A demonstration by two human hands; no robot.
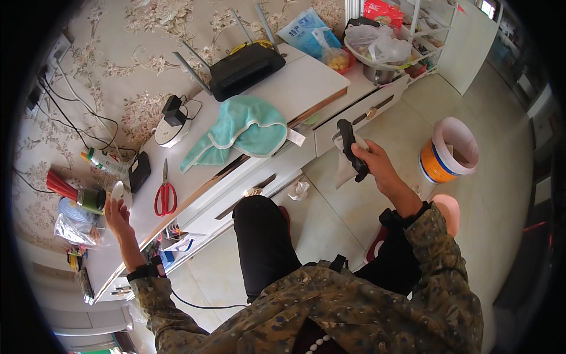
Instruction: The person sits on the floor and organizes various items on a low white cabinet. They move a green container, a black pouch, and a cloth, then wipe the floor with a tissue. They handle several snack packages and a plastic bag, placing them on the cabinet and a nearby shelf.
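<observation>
At the left end of the white cabinet (287,99), my left hand (118,219) is raised with its fingers bent at a small white oval object (117,191). Whether the fingers grip it or only touch it is unclear. My right hand (376,163), out over the floor, holds a long black object (350,148) with pale cloth (347,171) against it; its exact kind is hard to tell. Red-handled scissors (165,197) lie on the cabinet top, right of my left hand. Farther along, a crumpled turquoise towel (250,128) overhangs the front edge.
A black router (245,71) with raised antennas stands behind the towel. Near my left hand are a green jar (90,200), a black box (139,171) and a bottle (106,160). A lined waste bucket (437,161) stands on the floor, right. Crumpled tissue (299,190) lies below the drawers.
</observation>
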